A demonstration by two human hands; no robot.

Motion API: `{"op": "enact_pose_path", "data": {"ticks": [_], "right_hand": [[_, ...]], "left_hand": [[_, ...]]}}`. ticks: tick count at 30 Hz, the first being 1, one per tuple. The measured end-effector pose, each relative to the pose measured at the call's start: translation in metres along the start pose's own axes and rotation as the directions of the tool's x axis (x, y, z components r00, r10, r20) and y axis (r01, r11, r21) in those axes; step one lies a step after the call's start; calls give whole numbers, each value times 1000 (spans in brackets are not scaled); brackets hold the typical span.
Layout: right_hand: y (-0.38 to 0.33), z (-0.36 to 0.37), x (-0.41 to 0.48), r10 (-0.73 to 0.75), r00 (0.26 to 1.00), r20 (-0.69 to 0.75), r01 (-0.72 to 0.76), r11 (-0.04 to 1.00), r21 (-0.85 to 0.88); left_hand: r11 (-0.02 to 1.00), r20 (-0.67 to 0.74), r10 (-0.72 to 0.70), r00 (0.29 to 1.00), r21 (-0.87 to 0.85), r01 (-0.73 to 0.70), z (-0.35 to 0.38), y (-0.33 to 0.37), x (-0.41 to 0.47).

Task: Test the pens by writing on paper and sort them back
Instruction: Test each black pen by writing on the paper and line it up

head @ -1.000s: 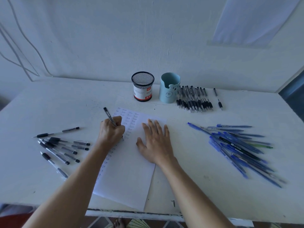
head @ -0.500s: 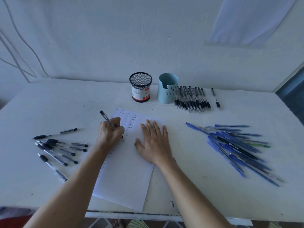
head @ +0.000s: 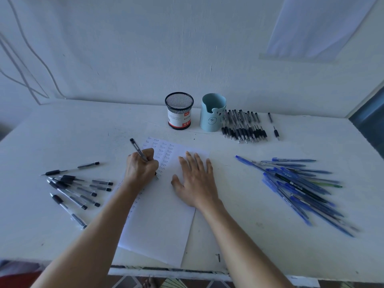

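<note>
Two hands work at a white bench. A sheet of paper lies at its near middle, turned a little, with one corner close to the bench's near edge. The left hand grips a black pen, its fingers curled tight round the barrel. The tip is down on the paper beside columns of small written words, and the back end slants up toward the far left. The right hand lies palm down on the paper just right of it, fingers straight and slightly spread, holding nothing.

Left of the paper, a loose bunch of dark pens lies on the bench. Well to the right, a heap of blue pens lies criss-crossed, with a black one and a green one among them. At the far side a mesh cup and a light blue cup with a bear face stand upright side by side. Just right of the blue cup, a row of black pens lies side by side, grips toward the near side. Two single dark pens lie a little further right.
</note>
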State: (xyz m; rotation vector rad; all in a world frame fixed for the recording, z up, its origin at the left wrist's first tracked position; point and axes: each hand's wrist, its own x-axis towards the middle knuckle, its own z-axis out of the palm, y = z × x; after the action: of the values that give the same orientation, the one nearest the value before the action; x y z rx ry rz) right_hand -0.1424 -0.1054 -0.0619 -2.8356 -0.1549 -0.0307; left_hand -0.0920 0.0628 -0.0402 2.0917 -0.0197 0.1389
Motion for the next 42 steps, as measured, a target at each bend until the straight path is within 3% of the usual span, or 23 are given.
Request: {"op": "enact_pose_path", "data": {"ticks": [5,8,10,12,16,20,24,26,28,30,34,36,39,42], "right_hand": [[-1,-4,1,-5,1000,28,5,1000,1],[-1,-4,0,115,993,-32,-115,993,11],[-1,-4,1,224,965,-135,-226,974,2],[-1,-6,3,270,953,-140,-269,963,24],[5,-12,3,248,966,-70,-246,969,31],[20,-11,0,174,985,4,-174,982,-69],[21,-14,-2,148,989,1,-147,986,-78],[21,-13,-3,142,990,-11,-143,986,-83],[20,-13,-3,151,988,-45,-154,984,-87],[19,-12,-2,163,983,-79,-169,982,-81],[20,-9,-2,166,980,-109,-175,982,-75],[20,-8,-2,160,980,-122,-170,983,-71],[22,-6,-2,153,978,-145,-162,985,-54],[22,-10,-2,148,985,-85,-151,988,-25]], "left_hand": [[887,-14,-125,992,-449,105,-7,-8,9],[831,-18,-175,984,-539,138,-5,-8,13],[880,-13,-113,994,-465,94,-3,-12,14],[918,-4,-54,999,-393,48,-3,-15,14],[920,22,-60,998,-387,64,-5,-10,12],[930,78,18,997,-367,12,-6,-10,9],[951,104,-7,995,-307,39,-9,-6,9],[984,148,-38,988,-165,63,-6,-2,13],[991,186,-73,980,120,51,2,6,17],[930,201,-83,976,367,3,14,14,17],[808,186,-82,979,588,-44,40,28,7],[779,167,-86,982,626,-38,43,34,3],[818,131,-107,986,576,12,39,33,5],[865,30,33,999,500,-44,32,21,14]]}}
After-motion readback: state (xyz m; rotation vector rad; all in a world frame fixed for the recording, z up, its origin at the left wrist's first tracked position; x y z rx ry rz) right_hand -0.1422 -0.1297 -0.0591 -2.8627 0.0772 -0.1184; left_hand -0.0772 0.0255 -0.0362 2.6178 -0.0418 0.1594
